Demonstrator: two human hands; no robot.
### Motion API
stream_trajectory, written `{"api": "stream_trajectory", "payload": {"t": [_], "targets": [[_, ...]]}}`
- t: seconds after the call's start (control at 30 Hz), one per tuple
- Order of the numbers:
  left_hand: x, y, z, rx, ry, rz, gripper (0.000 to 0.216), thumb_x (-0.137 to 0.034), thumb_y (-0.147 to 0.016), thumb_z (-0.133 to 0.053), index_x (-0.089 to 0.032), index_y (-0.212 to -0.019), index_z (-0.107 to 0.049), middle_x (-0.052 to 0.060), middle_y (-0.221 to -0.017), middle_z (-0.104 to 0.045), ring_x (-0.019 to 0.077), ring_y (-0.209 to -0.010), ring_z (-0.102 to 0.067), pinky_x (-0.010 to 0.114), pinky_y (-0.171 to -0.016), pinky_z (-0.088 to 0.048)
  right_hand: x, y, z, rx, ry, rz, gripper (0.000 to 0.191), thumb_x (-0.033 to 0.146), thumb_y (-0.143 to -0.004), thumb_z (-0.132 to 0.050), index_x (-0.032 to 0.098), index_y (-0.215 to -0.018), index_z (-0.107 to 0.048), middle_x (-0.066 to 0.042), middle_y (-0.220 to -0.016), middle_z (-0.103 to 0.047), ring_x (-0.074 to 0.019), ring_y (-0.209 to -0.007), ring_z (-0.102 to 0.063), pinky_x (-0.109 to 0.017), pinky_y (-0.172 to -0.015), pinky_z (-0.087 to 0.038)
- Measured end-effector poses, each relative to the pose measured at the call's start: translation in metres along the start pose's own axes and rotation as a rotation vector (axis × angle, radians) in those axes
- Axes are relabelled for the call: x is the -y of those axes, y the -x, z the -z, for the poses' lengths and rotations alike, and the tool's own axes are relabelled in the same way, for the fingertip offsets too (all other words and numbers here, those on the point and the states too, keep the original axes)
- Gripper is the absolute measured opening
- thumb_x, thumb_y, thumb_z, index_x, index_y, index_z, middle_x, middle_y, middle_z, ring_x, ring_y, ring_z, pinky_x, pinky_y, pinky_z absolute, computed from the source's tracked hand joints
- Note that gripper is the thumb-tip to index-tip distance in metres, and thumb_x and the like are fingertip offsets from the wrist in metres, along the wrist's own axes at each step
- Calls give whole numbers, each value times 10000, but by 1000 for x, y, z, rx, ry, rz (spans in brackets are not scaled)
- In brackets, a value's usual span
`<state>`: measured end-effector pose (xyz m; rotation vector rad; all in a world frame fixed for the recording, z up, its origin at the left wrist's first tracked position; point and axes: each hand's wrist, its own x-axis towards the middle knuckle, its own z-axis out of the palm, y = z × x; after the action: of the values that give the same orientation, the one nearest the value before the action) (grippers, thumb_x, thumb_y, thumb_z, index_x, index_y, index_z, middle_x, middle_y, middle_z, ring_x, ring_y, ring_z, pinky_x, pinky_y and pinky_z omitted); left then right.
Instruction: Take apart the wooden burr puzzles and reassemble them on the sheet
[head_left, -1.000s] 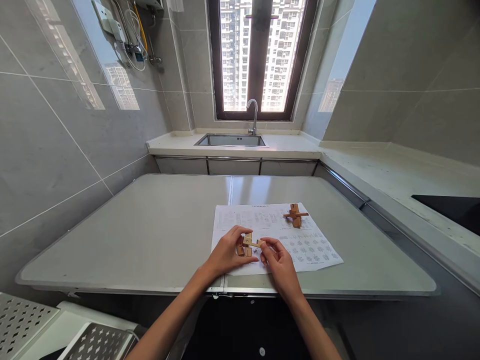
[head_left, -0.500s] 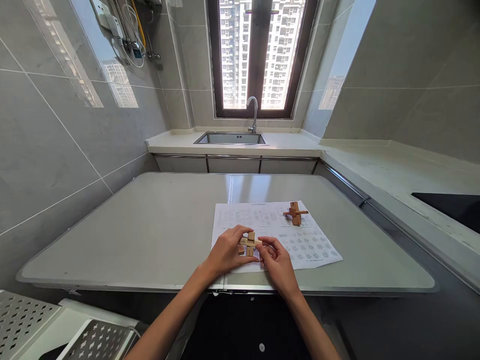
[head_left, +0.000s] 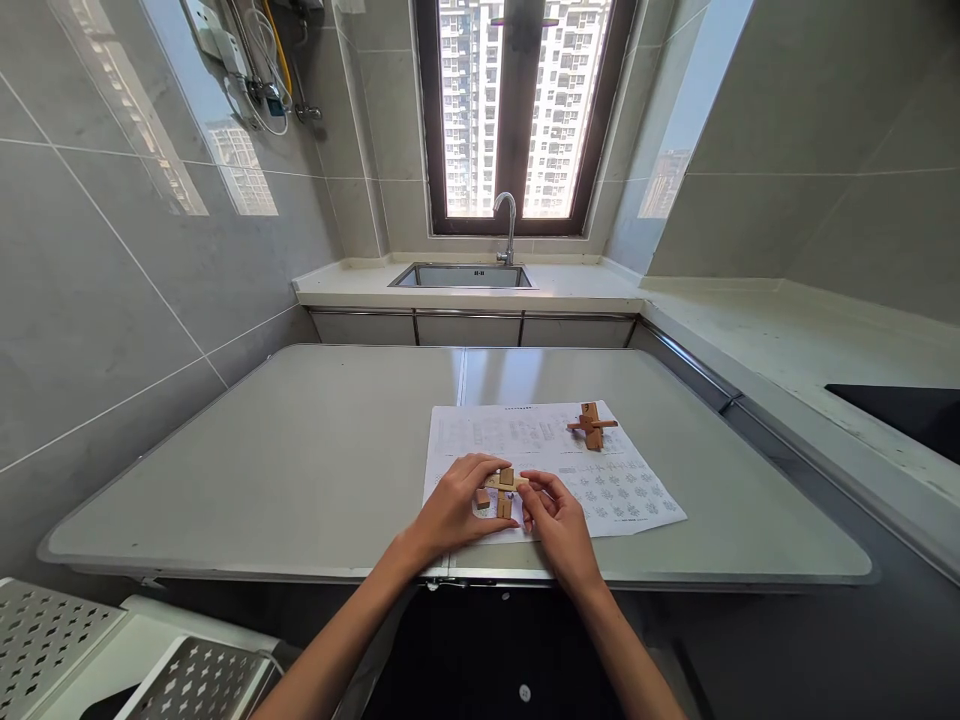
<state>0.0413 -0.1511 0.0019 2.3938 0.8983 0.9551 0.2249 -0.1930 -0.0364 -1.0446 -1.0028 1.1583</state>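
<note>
Both my hands meet over a printed instruction sheet (head_left: 600, 495) on the near part of the grey table (head_left: 300, 460). My left hand (head_left: 454, 505) and my right hand (head_left: 556, 522) pinch a small wooden puzzle (head_left: 503, 490) of crossed light-wood bars from either side. Thumb and fingers of each hand are closed on its pieces. A second wooden cross puzzle (head_left: 592, 426), assembled, stands on the sheet's far right corner, an arm's reach beyond my right hand.
A steel sink (head_left: 461, 277) with a tap (head_left: 507, 225) sits under the window at the back. A counter runs along the right with a black hob (head_left: 911, 410). Perforated white metal panels (head_left: 82, 650) lie low at the left, below the table's edge.
The wooden pieces have been shifted and turned between my fingers; the horizontal bar now lies across the upright one. My hands stayed at the same spot on the sheet.
</note>
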Motion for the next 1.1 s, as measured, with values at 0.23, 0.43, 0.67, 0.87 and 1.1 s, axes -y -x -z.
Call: {"api": "stream_trajectory", "payload": {"t": [0.23,0.43,0.67,0.87,1.1], "targets": [[0,11,3,-44,60,95,670,-355,-745,-928,-296,-1329,-605,49,-1280,-708,274,-1182,-672,414,-1033,-553,-4,0,0,43,108,32,440,596,-938,-669,210,-1146,-637,-17,-893,-670,-135,-599,-567,-281,-576,-497],[8,23,15,-217,33,254,619,-407,-759,-913,-275,-1286,-616,37,-1208,-728,262,-1068,-696,411,-965,-558,0,-2,-5,86,345,134,358,530,-972,-630,216,-1144,-645,-63,-986,-698,-199,-723,-629,-332,-663,-515],[14,35,23,-293,9,338,596,-366,-785,-891,-268,-1300,-608,53,-1189,-725,267,-1043,-689,422,-935,-556,-3,-8,-27,180,590,264,228,360,-846,-757,266,-1052,-730,-73,-1089,-662,-269,-878,-620,-392,-792,-486],[14,39,20,-283,6,319,614,-338,-773,-901,-276,-1306,-602,46,-1222,-712,264,-1071,-683,416,-956,-555,-1,-12,-25,220,565,239,118,369,-876,-749,286,-958,-763,-58,-991,-688,-241,-763,-616,-389,-771,-486],[14,40,22,-313,-2,321,604,-373,-793,-888,-271,-1310,-593,53,-1223,-707,269,-1063,-683,423,-947,-558,10,-16,-1,182,296,37,353,509,-843,-803,234,-1058,-755,-101,-1088,-725,-250,-859,-651,-355,-711,-527]]}}
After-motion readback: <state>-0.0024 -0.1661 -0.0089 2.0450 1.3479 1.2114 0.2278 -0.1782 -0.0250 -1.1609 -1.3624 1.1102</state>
